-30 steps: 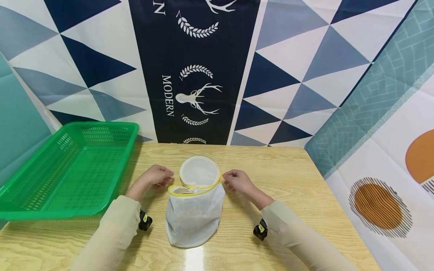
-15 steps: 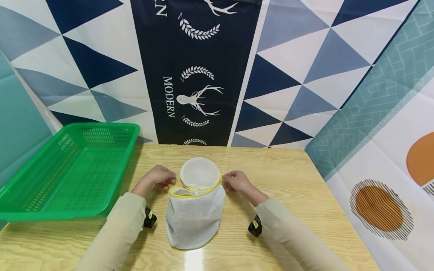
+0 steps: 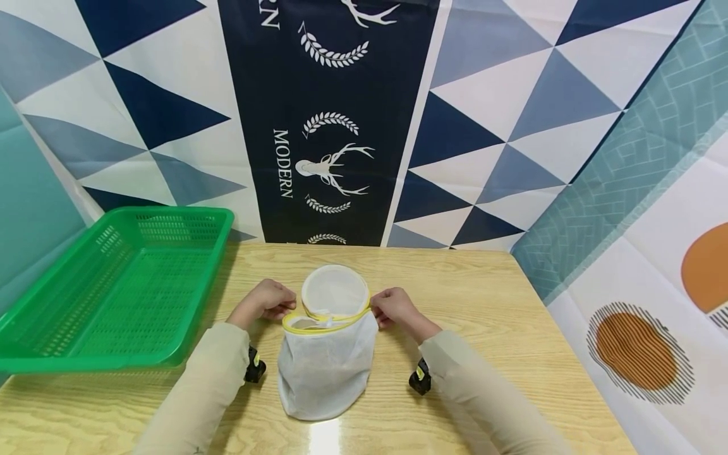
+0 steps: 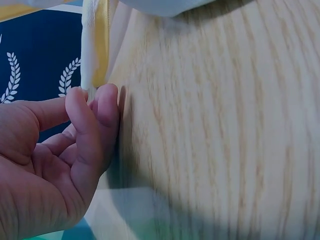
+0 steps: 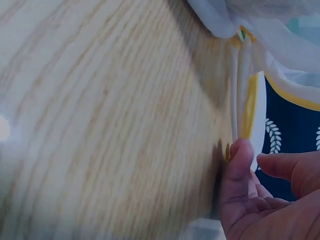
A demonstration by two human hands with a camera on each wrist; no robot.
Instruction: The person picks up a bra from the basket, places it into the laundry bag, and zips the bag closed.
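Note:
A white mesh laundry bag [image 3: 327,376] with yellow trim lies on the wooden table in the head view, its round lid [image 3: 335,291] folded back toward the wall. At its left, the fingertips of my left hand [image 3: 271,299] meet the bag's edge, and the left wrist view shows the yellow and white strip [image 4: 95,45] running down to the curled fingers. My right hand [image 3: 395,307] pinches the trim on the other side. In the right wrist view, thumb and forefinger [image 5: 240,155] close on the yellow-edged band [image 5: 250,107].
A large green plastic basket [image 3: 224,237] with slotted walls stands at the left of the table [image 3: 455,297]. Patterned cloth walls [image 3: 318,221] rise behind and at the right. Black wrist cameras [image 3: 421,377] hang below both sleeves.
Both hands have crept inward toward the bag, the left one to the right and the right one to the left, bringing the right fingers onto the trim. The bag has stayed put.

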